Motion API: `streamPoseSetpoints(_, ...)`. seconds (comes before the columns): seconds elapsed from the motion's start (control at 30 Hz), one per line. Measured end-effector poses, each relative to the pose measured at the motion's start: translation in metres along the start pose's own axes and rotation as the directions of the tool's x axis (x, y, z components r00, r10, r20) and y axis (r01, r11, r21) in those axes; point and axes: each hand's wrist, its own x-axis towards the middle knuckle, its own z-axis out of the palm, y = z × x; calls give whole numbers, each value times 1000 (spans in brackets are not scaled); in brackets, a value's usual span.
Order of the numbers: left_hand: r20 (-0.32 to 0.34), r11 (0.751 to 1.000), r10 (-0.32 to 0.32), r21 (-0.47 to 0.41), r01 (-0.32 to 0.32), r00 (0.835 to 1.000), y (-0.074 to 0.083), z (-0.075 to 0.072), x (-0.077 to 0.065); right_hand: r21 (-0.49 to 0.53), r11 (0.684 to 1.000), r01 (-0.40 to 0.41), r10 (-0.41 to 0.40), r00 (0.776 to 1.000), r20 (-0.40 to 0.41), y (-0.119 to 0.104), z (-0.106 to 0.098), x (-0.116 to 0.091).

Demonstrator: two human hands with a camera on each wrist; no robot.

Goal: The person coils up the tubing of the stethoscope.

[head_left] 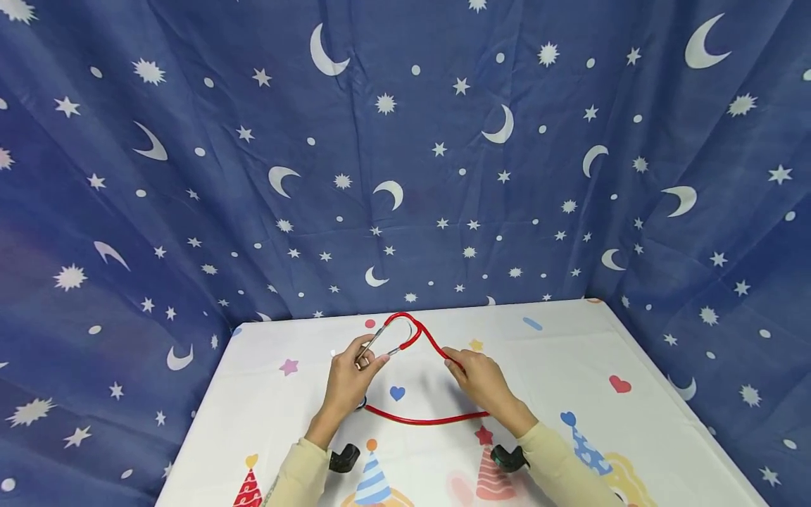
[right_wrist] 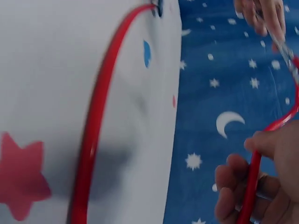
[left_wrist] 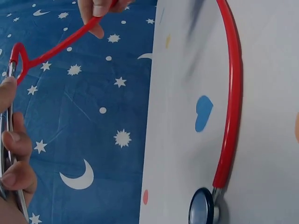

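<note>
A stethoscope with red tubing (head_left: 426, 422) is held up above the table by both hands. My left hand (head_left: 350, 373) grips its metal ear tubes (left_wrist: 10, 116), fingers curled round them. Farther along, my right hand (head_left: 478, 380) pinches the red tube past the Y-shaped fork (left_wrist: 25, 63). From there the tube loops down and back leftward along the white tabletop. Its round chest piece (left_wrist: 202, 207) is at the tube's end near the table, mostly hidden behind my left wrist in the head view.
A white cloth (head_left: 570, 352) printed with hearts, stars and party hats covers the table. Behind and on both sides hangs a blue curtain (head_left: 405, 176) with moons and stars. Black wrist devices (head_left: 344, 458) show at both wrists.
</note>
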Motion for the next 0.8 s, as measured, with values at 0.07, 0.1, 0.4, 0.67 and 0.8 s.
streamPoseSetpoints(0.07, -16, 1000, -16, -6, 16, 1000, 0, 0, -1, -29, 1000, -2, 2, 1000, -11, -4, 0, -5)
streamPoseSetpoints(0.1, -25, 1000, -22, -11, 21, 999, -1, 0, -2, -36, 999, -13, 12, 1000, -22, -6, 0, -7)
streamPoseSetpoints(0.4, -57, 999, -12, 31, 14, 998, -1, -3, -3, 156, 987, -49, 78, 980, -186, 1, -10, -7)
streamPoseSetpoints(0.67, -73, 999, -50, -9, 49, 996, 2, -8, 1, 216, 976, -17, 72, 965, -251, 7, -18, -9)
streamPoseSetpoints(0.8, -76, 999, -50, 8, 50, 996, 3, -11, 1, 206, 978, 38, 14, 969, -245, 6, -18, -13)
